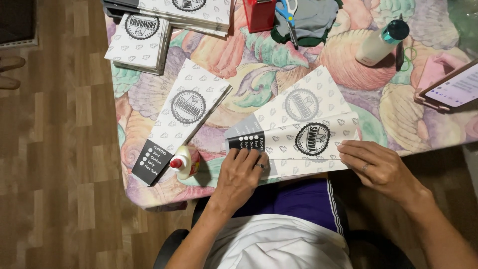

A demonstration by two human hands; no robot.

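Note:
A white printed paper sleeve (pixel 298 134) with a round dark stamp and a dark end strip lies folded at the table's near edge. My left hand (pixel 242 174) presses flat on its narrow dark end, fingers together, a ring on one finger. My right hand (pixel 376 167) rests its fingertips on the wide end of the sleeve. Neither hand grips it. A second, flat sleeve (pixel 181 117) lies to the left. A small glue bottle (pixel 185 162) with a red cap lies on its side next to my left hand.
Stacks of the same printed sleeves (pixel 142 40) sit at the far left of the table with the patterned cloth (pixel 249 74). A red box (pixel 259 14), blue scissors (pixel 288 12), a white bottle with teal cap (pixel 381 42) and a phone in a pink case (pixel 450 87) stand farther back.

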